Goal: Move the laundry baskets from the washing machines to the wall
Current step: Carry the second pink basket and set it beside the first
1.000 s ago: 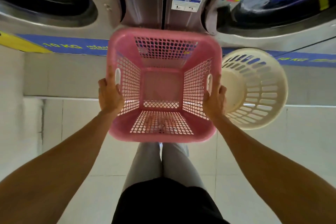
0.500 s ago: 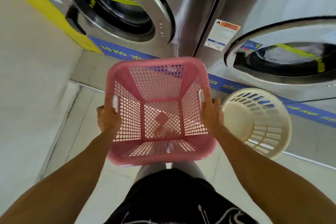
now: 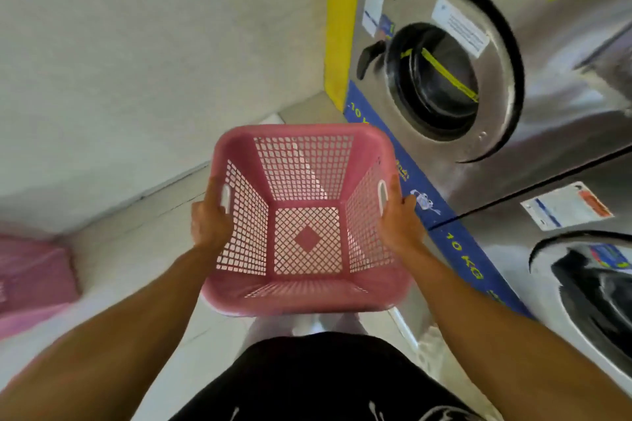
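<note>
1. At far left, blurred pink shape (image 3: 32, 278) low against the wall (image 3: 136, 44).
2. Left hand (image 3: 209, 224) clamped on left handle of pink basket (image 3: 304, 297).
3. Basket empty, held off the tiled floor (image 3: 143, 249), between wall and washing machines (image 3: 496, 72).
4. Right hand (image 3: 398, 220) gripping right handle.
5. Machine doors shut at right.

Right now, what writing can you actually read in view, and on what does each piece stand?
"10 KG": yellow on the blue strip under the near washing machine.
"10 K...": same strip, under the far washing machine, cut off by the pink basket.
White door sticker, side labels, near machine's label: too blurred.
</note>
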Demonstrator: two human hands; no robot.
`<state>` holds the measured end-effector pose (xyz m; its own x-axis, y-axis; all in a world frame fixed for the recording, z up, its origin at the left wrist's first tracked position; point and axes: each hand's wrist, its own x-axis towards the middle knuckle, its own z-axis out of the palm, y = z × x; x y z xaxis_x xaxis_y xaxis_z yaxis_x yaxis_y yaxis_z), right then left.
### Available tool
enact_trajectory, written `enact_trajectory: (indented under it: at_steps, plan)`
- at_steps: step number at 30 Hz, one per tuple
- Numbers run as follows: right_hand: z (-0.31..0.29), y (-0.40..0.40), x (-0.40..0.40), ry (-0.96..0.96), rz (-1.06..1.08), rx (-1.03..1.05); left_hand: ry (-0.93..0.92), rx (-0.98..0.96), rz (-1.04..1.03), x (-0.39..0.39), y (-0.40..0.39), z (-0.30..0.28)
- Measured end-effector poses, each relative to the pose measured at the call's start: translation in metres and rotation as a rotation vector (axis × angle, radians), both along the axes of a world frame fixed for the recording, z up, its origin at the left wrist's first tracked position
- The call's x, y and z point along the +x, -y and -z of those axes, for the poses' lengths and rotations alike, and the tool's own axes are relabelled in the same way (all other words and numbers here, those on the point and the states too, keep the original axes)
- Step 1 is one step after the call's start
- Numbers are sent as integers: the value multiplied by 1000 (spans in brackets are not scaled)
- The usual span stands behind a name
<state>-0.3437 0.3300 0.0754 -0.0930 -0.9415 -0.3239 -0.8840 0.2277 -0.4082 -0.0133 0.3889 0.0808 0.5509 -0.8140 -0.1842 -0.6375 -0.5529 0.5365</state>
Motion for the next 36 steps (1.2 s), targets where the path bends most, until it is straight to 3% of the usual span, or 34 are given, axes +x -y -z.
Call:
enact_trajectory:
  at_steps: [7,15,23,28,36]
  plan:
    - [-21,5,122,-37,-266,-53,21,-66,-216,104,-80,1]
    - [-29,-37,287,-2,-484,-105,99,-17,-437,239,-186,1]
    - [-14,-66,417,64,-668,-117,160,-175,-601,332,-253,-9]
    - [-8,-66,486,27,-752,-98,112,-206,-681,380,-271,-1]
    - [27,-32,588,10,-830,-90,-72,-46,-740,462,-271,48]
